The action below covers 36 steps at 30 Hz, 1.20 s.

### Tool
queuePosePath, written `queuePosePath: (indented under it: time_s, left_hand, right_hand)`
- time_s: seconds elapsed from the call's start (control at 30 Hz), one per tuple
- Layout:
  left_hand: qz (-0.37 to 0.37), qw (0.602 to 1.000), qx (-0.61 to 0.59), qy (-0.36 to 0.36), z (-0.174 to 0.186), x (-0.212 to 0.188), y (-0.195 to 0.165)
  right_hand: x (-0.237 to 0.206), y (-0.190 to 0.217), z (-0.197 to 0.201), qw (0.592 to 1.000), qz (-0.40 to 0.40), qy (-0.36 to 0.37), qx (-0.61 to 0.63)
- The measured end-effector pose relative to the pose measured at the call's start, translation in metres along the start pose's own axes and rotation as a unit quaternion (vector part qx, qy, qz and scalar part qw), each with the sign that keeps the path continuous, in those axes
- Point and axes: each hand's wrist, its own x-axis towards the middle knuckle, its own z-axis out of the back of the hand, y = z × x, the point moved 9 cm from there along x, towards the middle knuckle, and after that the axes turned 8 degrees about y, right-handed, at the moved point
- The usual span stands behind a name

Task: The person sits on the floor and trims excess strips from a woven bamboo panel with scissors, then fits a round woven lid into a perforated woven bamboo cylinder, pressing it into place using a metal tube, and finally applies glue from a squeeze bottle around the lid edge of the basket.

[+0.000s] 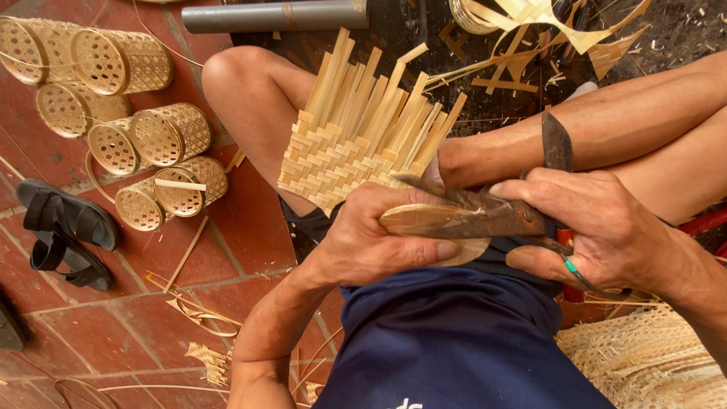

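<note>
My left hand (379, 242) grips a woven bamboo piece (356, 136) over my lap; right hand (598, 227) clenches rusty shears (492, 212) at its edge. Weave partly done, strip ends still long; finished baskets (151, 136) on the floor.

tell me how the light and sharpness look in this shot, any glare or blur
Head view: soft, even daylight with no hard shadows or glare; the left hand, right hand and the woven bamboo piece are sharp; the dark shears read clearly; the small woven baskets at the left edge bend a little from wide-lens distortion; the ground at the top is dim.
</note>
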Motion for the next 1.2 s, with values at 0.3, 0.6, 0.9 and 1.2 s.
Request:
queuePosePath:
  time_s: [0.3,0.6,0.9,1.2]
  left_hand:
    - [-0.023,0.980,0.194,0.031,0.001,-0.006,-0.001]
    - [-0.077,0.968,0.233,0.043,-0.003,-0.006,-0.004]
    - [-0.057,0.975,0.195,0.089,-0.008,0.000,-0.011]
    - [0.055,0.979,-0.194,-0.036,-0.012,0.023,0.051]
  right_hand:
    - [-0.005,0.005,0.006,0.984,-0.023,0.011,-0.176]
    - [-0.004,0.000,-0.002,0.984,-0.051,0.053,-0.162]
    - [-0.009,-0.002,0.001,0.992,-0.005,0.068,-0.109]
    - [-0.030,-0.034,-0.028,0.918,-0.146,-0.217,0.297]
